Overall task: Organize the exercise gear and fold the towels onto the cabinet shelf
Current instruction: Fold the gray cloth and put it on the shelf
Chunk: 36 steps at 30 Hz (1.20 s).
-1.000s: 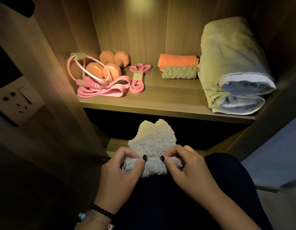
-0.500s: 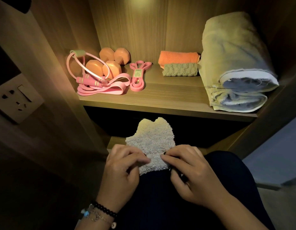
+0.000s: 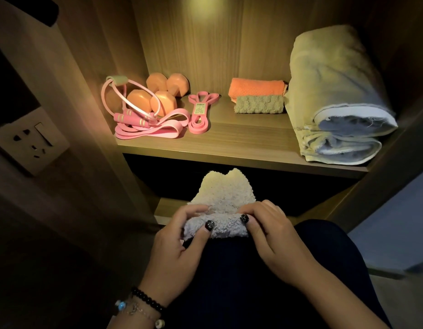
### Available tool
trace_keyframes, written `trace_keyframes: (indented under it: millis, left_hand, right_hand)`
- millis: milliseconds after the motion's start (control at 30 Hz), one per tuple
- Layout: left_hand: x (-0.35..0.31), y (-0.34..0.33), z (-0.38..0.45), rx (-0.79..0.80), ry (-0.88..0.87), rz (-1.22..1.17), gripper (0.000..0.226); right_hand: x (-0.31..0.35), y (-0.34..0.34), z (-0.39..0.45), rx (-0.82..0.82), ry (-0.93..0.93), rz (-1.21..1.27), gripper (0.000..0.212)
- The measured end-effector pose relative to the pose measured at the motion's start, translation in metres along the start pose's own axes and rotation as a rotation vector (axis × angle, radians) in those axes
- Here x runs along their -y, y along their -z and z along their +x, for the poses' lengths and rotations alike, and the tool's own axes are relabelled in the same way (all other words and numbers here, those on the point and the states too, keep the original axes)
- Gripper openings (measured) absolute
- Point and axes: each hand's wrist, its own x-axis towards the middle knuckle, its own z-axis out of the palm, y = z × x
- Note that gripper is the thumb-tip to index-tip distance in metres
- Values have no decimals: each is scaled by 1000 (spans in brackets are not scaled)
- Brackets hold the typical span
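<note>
A small fluffy cream towel (image 3: pixel 225 193) lies on my dark-clothed lap, its near end rolled up. My left hand (image 3: pixel 179 241) and my right hand (image 3: pixel 269 236) each pinch that rolled end, thumbs on the front of the roll. On the lit cabinet shelf (image 3: pixel 241 143) sit orange dumbbells (image 3: pixel 158 96), a pink jump rope (image 3: pixel 132 115), a pink resistance band (image 3: pixel 158 129), a smaller pink band (image 3: pixel 199 115), a folded orange towel (image 3: pixel 256 87) with a grey-green folded towel (image 3: pixel 259 104) in front of it, and a big rolled pale towel (image 3: pixel 334 96) at the right.
A wall socket (image 3: pixel 32 141) is set in the panel at the left of the cabinet. A lower shelf (image 3: pixel 167 207) shows dimly beyond my knees. The cabinet's right side wall (image 3: pixel 395 143) stands close to the big towel.
My hands rolled the towel's near end over once more: fingers went flat over it half a second ago, and now the thumbs are back on the front of a thicker roll.
</note>
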Motion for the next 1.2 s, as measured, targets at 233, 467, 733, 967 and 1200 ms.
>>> trace_keyframes:
  millis: [233,467,733,967,1200]
  left_hand:
    - [-1,-10,3,-153,205,-51,14]
    - [1,-16,8,-209,221,-2,19]
    - [12,-9,8,-228,-82,1,22]
    - [26,1,-1,44,-22,-75,40]
    - [18,-3,3,-111,72,-97,25]
  right_hand:
    - [10,-8,2,-61,-219,102,13]
    - [4,-9,7,-237,88,-143,11]
    - [-15,-5,-9,-57,129,175,35]
    - [-20,-4,-2,-25,3,250,34]
    - [-13,0,-2,-42,-94,306,25]
